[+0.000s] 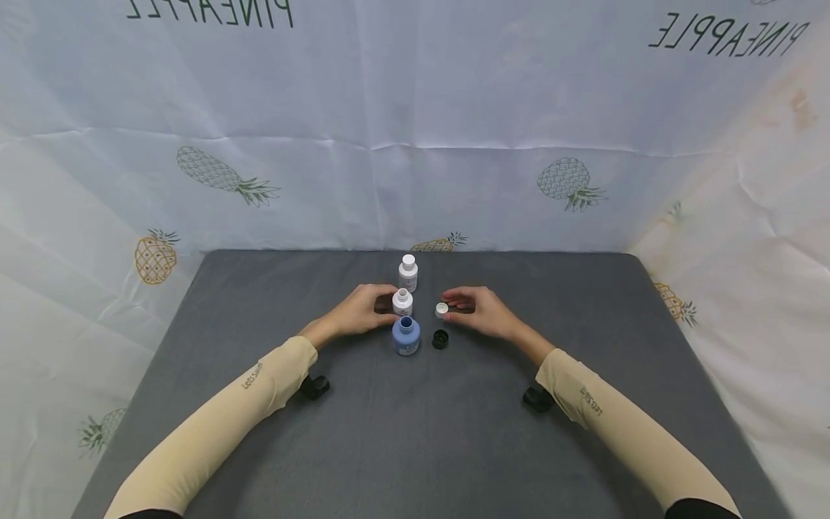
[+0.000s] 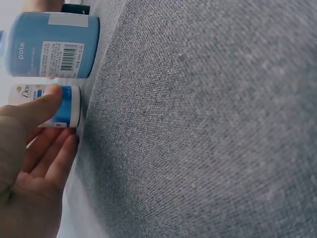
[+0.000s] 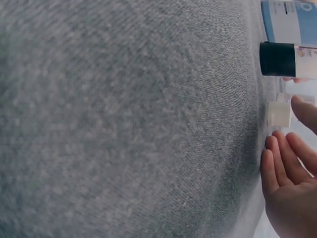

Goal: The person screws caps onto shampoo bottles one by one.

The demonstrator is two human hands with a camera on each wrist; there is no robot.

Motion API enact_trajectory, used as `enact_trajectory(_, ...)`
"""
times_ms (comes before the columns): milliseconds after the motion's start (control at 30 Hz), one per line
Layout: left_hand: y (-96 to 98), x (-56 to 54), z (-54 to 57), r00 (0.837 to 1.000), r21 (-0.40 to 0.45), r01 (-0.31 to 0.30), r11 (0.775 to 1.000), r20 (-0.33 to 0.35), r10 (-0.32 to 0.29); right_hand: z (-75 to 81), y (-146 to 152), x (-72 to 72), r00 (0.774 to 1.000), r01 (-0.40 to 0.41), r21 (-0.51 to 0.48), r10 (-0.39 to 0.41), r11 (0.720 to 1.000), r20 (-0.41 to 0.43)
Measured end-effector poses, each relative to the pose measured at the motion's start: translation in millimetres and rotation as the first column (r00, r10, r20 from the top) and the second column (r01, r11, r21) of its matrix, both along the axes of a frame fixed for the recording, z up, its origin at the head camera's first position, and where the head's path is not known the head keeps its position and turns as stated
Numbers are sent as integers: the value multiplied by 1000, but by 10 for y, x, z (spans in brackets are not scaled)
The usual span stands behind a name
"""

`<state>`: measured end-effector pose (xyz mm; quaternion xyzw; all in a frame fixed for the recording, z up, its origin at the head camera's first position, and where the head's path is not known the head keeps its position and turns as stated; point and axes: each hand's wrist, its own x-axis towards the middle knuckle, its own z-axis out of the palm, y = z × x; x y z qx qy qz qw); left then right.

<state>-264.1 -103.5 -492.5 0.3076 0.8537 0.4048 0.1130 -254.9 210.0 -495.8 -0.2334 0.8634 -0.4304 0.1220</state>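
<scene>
My left hand [image 1: 363, 308] holds an open-necked white Dove bottle [image 1: 403, 305] from its left side, thumb on the near side and fingers behind. A blue bottle [image 1: 406, 339], also uncapped, stands right in front of it; its barcode label faces the left wrist view. Fairly straight fingers spread from my right hand [image 1: 483, 310] around a small white cap [image 1: 442, 311] resting on the table. The right thumb is close to that cap [image 3: 280, 114]; whether it touches is unclear. Nearer me lies a black cap [image 1: 440, 339].
Behind the Dove bottle stands a second white bottle [image 1: 408, 274] with its white cap on. Dark grey cloth covers the table [image 1: 415, 440]. A pineapple-print curtain [image 1: 415, 194] hangs at its back edge and along the sides.
</scene>
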Motion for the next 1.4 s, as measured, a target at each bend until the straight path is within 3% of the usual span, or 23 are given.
enact_trajectory(133, -15, 19, 19, 1000, 41, -20, 999, 18, 19, 4, -31, 17, 999, -7, 32, 9, 999, -38)
enact_trajectory(367, -67, 37, 159, 998, 96, -62, 993, 36, 59, 22, -72, 56, 995, -7, 81, 15, 997, -98)
enact_trajectory(733, -171, 94, 276, 999, 149, -47, 988, 30, 43, -8, -115, 63, 993, 8, 95, 3, 995, -122)
enact_trajectory(1033, -195, 114, 331, 999, 101, -52, 993, 16, 51, -13, -146, 52, 992, 20, 101, -8, 995, -125)
enact_trajectory(1400, -248, 96, 416, 998, 80, -61, 995, -15, 62, 85, -105, 25, 998, 24, 89, -18, 996, -66)
